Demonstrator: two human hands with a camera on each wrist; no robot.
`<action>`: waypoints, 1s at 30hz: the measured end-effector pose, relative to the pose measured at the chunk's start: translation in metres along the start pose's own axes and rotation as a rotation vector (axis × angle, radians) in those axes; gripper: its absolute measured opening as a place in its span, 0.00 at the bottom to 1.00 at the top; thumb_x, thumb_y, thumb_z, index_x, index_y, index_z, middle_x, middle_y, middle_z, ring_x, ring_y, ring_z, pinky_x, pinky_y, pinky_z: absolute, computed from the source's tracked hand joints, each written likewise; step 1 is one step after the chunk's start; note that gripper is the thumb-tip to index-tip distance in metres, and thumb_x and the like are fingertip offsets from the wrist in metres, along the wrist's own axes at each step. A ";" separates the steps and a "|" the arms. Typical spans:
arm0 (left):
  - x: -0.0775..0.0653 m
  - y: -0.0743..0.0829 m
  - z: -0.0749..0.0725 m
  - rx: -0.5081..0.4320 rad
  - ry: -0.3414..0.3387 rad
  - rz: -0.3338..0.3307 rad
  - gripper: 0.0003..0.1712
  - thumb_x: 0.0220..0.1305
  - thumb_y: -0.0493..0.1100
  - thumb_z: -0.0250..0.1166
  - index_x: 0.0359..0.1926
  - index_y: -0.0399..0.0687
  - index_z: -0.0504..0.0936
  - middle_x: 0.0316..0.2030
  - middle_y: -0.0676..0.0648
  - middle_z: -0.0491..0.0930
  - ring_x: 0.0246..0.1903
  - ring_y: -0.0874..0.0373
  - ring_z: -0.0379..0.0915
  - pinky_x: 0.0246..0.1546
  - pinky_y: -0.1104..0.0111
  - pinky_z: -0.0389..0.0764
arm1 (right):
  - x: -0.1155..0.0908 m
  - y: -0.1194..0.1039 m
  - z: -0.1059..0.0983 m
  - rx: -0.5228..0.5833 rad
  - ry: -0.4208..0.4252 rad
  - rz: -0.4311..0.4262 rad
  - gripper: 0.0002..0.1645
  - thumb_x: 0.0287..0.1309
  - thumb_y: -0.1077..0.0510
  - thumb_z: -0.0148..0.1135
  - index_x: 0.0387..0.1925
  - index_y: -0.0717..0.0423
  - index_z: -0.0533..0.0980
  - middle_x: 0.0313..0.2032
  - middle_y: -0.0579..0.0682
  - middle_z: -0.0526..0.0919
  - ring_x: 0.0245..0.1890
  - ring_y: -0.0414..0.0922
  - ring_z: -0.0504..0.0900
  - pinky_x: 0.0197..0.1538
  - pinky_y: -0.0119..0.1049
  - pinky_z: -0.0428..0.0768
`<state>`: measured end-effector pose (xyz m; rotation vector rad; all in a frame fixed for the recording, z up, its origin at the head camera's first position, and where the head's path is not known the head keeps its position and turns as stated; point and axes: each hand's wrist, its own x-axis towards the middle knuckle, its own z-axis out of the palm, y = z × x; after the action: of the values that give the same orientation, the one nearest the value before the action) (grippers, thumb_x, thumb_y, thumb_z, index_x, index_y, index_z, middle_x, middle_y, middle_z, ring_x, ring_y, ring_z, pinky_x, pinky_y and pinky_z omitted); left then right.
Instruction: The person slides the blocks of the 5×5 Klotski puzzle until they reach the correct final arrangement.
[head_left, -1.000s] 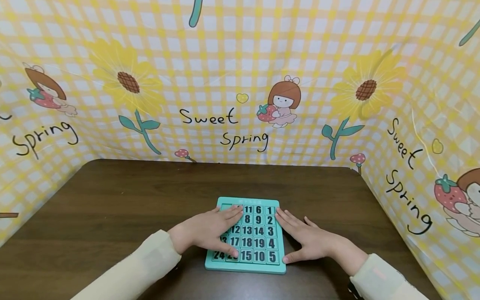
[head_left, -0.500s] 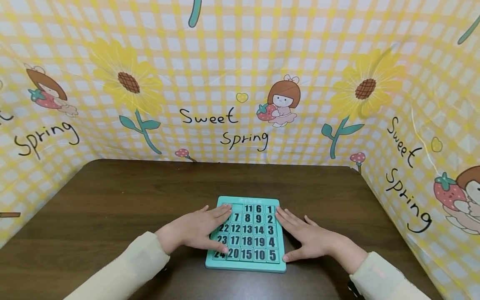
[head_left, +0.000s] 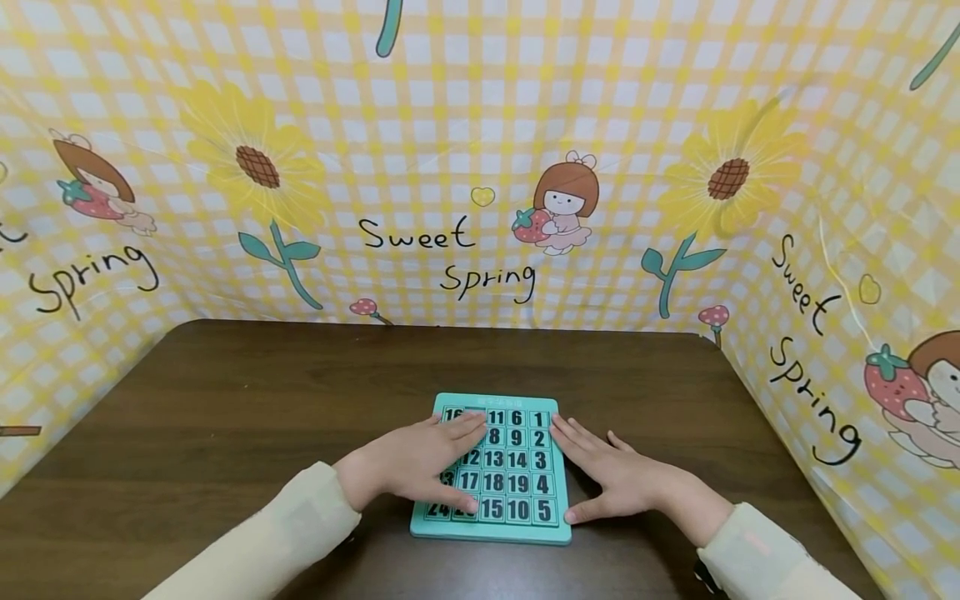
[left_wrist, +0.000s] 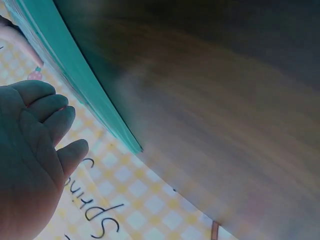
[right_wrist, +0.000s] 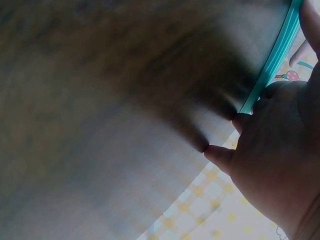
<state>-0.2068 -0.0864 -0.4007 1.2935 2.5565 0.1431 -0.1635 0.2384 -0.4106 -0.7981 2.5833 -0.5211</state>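
Observation:
A teal sliding number puzzle lies flat on the table, its numbered tiles in rows. My left hand reaches over its left side with fingers extended, covering several tiles. The fingertips are at the second column of the top row, beside the 16 tile; the thumb tip is over the bottom row. My right hand rests along the puzzle's right edge, fingertips and thumb touching the frame. In the left wrist view the left hand is above the puzzle's side; in the right wrist view the right hand touches its edge.
The dark brown wooden table extends around the puzzle. A yellow checked cloth with printed flowers and lettering rises behind the table and along both sides.
The left hand slid left along the top row, then came back right. The 16 tile now shows in the top left corner, where an empty slot was before. The right hand stays put.

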 end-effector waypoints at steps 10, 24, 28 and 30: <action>0.020 0.007 0.000 0.041 -0.036 0.012 0.59 0.60 0.80 0.51 0.79 0.49 0.48 0.80 0.51 0.43 0.79 0.58 0.39 0.76 0.48 0.52 | 0.002 0.003 0.002 -0.006 -0.002 0.014 0.66 0.54 0.25 0.61 0.80 0.48 0.39 0.80 0.47 0.34 0.80 0.54 0.37 0.70 0.74 0.43; 0.018 0.004 0.000 0.020 -0.050 -0.011 0.58 0.60 0.79 0.51 0.79 0.50 0.50 0.80 0.51 0.44 0.79 0.58 0.40 0.76 0.47 0.51 | 0.002 0.003 0.002 -0.005 0.001 0.012 0.66 0.54 0.25 0.61 0.80 0.47 0.39 0.80 0.47 0.35 0.80 0.54 0.37 0.70 0.74 0.43; 0.012 0.000 0.001 0.016 -0.042 -0.021 0.58 0.60 0.79 0.52 0.79 0.50 0.50 0.80 0.50 0.45 0.79 0.57 0.41 0.75 0.47 0.52 | 0.001 0.002 0.002 -0.003 0.001 0.011 0.67 0.54 0.25 0.61 0.80 0.47 0.38 0.80 0.48 0.35 0.80 0.54 0.38 0.70 0.74 0.43; 0.008 -0.002 0.001 0.011 -0.037 -0.028 0.58 0.60 0.79 0.52 0.79 0.49 0.50 0.80 0.50 0.45 0.79 0.56 0.41 0.75 0.46 0.52 | 0.001 0.002 0.002 -0.001 0.001 0.006 0.67 0.54 0.24 0.60 0.80 0.48 0.38 0.80 0.48 0.35 0.80 0.55 0.38 0.70 0.75 0.43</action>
<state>-0.2126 -0.0807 -0.4039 1.2520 2.5468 0.0983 -0.1639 0.2391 -0.4129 -0.7909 2.5865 -0.5183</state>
